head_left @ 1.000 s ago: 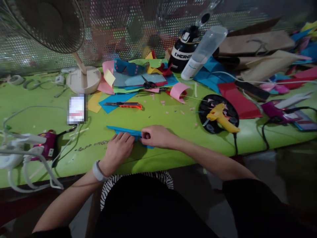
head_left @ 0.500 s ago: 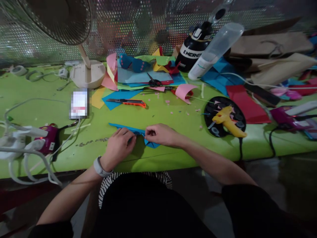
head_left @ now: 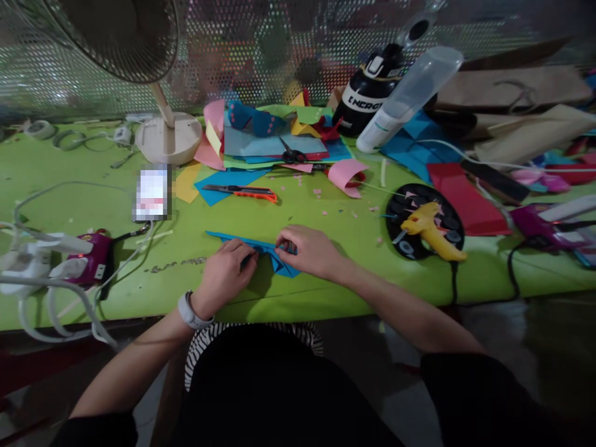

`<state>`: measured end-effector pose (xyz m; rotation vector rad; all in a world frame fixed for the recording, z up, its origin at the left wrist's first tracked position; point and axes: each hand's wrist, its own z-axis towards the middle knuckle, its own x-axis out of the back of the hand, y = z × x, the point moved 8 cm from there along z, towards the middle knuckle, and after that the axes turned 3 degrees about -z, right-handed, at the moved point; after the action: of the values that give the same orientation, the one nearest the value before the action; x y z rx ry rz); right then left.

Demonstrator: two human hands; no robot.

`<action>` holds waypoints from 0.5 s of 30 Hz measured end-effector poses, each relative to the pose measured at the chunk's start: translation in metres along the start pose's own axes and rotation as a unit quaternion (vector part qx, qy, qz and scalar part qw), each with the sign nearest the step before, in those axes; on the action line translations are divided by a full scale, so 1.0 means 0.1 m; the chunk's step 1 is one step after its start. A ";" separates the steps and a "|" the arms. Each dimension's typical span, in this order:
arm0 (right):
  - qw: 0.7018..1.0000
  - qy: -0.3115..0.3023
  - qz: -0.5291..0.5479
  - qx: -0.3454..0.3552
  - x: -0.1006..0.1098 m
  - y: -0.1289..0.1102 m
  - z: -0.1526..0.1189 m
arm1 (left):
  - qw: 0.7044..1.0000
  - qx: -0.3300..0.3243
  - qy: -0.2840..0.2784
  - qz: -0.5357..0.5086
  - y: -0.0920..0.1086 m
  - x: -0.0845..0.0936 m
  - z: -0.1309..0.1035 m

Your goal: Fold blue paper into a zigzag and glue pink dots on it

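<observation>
A folded piece of blue paper lies on the green tabletop in front of me, its creased flaps showing between and beyond my fingers. My left hand grips its left part, thumb and fingers closed together. At the paper's right part, my right hand pinches an edge between thumb and fingertips. Parts of the paper are hidden under both hands. Beyond it lies an orange box cutter, partly over a flat blue sheet.
A yellow glue gun rests on a round black tray at right. Scissors lie on stacked coloured paper. At left are a phone, a fan and a purple power strip with cables. Bottles stand behind.
My right hand has shifted slightly along the blue paper, and the flap beside its fingertips is angled differently. My left hand keeps its hold. The whole view has moved a little.
</observation>
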<state>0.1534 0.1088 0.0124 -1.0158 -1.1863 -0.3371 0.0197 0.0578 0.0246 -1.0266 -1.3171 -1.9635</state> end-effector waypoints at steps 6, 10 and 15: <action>0.992 0.017 -0.049 0.119 -0.07 -0.07 -0.03 | 1.000 -0.012 0.002 -0.005 -0.01 -0.02 -0.02; 0.992 0.002 -0.043 0.115 -0.11 -0.06 -0.01 | 1.000 -0.010 0.006 -0.009 -0.01 -0.02 -0.03; 0.996 -0.022 -0.036 0.080 -0.11 -0.08 0.04 | 0.999 0.038 0.010 -0.012 -0.05 -0.01 -0.02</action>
<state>0.1413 0.1045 0.0061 -0.8460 -1.2720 -0.2727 0.0158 0.0573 0.0209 -0.9570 -1.3900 -1.9204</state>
